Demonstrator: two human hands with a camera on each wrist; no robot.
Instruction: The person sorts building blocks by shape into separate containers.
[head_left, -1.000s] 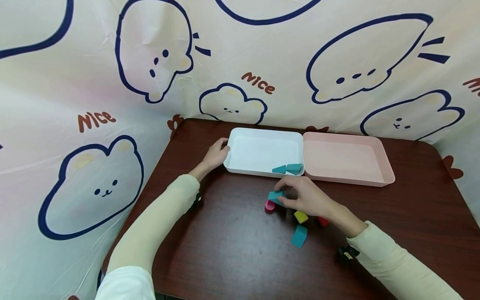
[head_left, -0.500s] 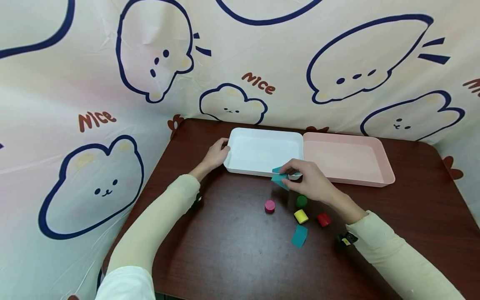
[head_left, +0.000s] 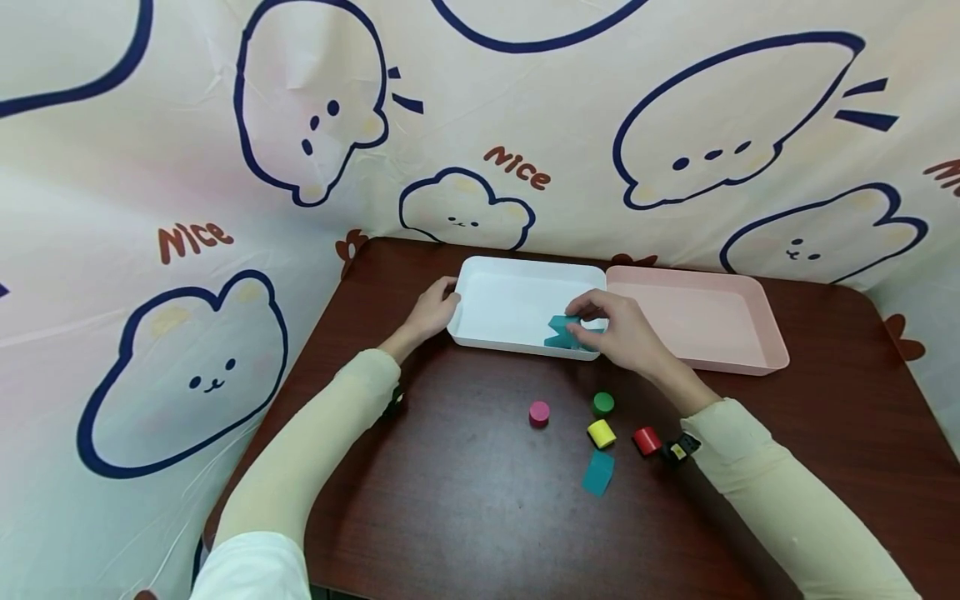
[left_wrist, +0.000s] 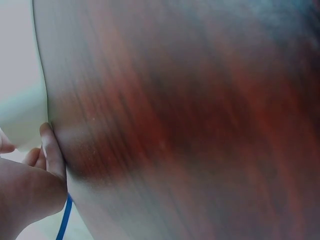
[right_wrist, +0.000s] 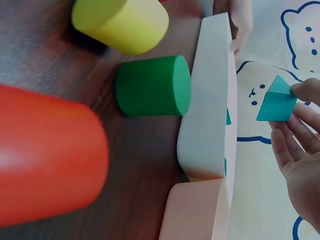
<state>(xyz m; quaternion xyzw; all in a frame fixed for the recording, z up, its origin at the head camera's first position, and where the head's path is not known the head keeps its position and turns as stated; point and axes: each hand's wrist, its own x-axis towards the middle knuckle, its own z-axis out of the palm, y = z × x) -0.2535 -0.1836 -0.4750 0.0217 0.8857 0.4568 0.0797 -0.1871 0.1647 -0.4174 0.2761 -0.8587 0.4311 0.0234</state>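
Pinches a teal prism (right_wrist: 277, 102) between thumb and fingertips of the right grip (head_left: 618, 329), above the near right part of the white tray (head_left: 510, 292). Shows, in the right wrist view, flat faces sloping up to a narrow ridge. Impossible to tell whether touching the pieces beneath.

Grips the left end of the white tray with the left grip (head_left: 431, 310), with thumb at the rim and fingers against the outer wall. Appears only partly in the left wrist view, low at the left edge, beside a broad, blurred stretch of bench (head_left: 450, 517).

Inside the white tray, by the near right corner: two teal wedges (head_left: 556, 342), partly covered by the right grip in the head view. Directly to the right, set end to end with the white tray: a pink tray (head_left: 690, 312).

On the bench, nearer the person: a pink cylinder (head_left: 538, 414), upright and apart from the others; to its right, a green cylinder (head_left: 603, 404), also upright; just in front of that, a yellow cylinder (head_left: 602, 433) on its side; farther right, a red cylinder (head_left: 647, 441), near the black wrist camera (head_left: 681, 448) in the head view; nearest of all, a teal block (head_left: 597, 473).

Behind the bench: a pale cloth (head_left: 570, 108) printed with dark blue bear outlines and "Nice" in reddish brown.
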